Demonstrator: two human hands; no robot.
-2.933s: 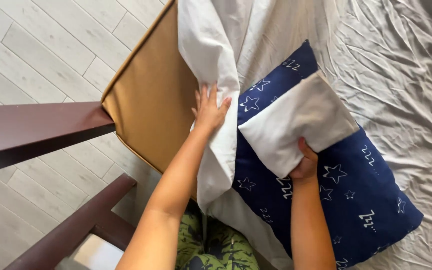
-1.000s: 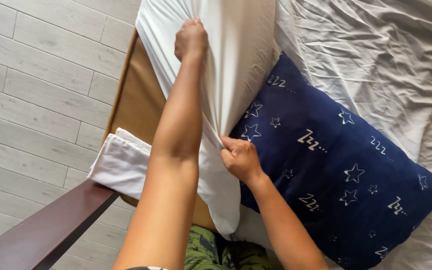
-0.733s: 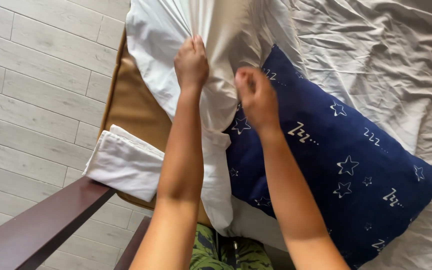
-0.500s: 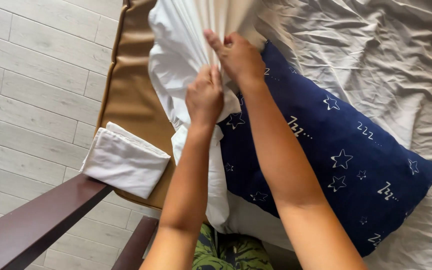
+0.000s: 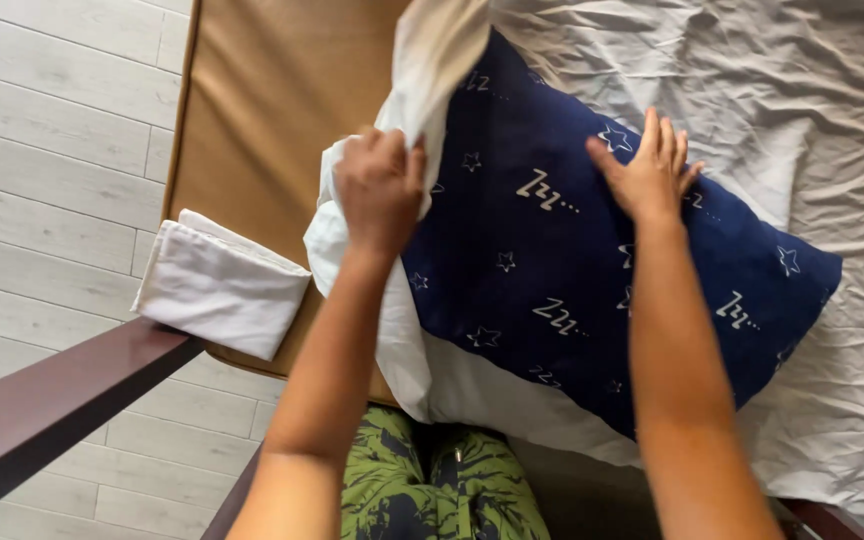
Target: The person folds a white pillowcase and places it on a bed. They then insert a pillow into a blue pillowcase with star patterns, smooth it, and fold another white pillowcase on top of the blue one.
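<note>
Compared with half a second ago, the hands have split up. Back then both were bunched together on the white cloth near the top middle of the frame; now the right hand point(image 5: 649, 170) has let go and lies flat on the navy pillow point(image 5: 592, 270), fingers spread, palm down, in the upper right of centre. The left hand point(image 5: 380, 190) is still closed in a fist around a gathered bunch of the white sheet point(image 5: 422, 70), right at the pillow's left edge, a bit left of centre. The sheet runs from the top edge of the frame down through that fist and on along the pillow's left side to the bottom middle. More of the pillow shows now than before, since the cloth no longer covers its upper left corner.

Counting things: one navy pillow with white stars and squiggles, lying diagonally from top centre to the right side on the wrinkled pale bedsheet point(image 5: 812, 90). One white sheet in hand. One folded white cloth point(image 5: 217, 285), sitting at the left edge of the tan mattress point(image 5: 262, 100), left of centre, well apart from both hands. One dark wooden rail point(image 5: 52, 400) crossing the lower left corner. Two hands, both the person's own. Pale floorboards point(image 5: 42, 130) fill the left side.
</note>
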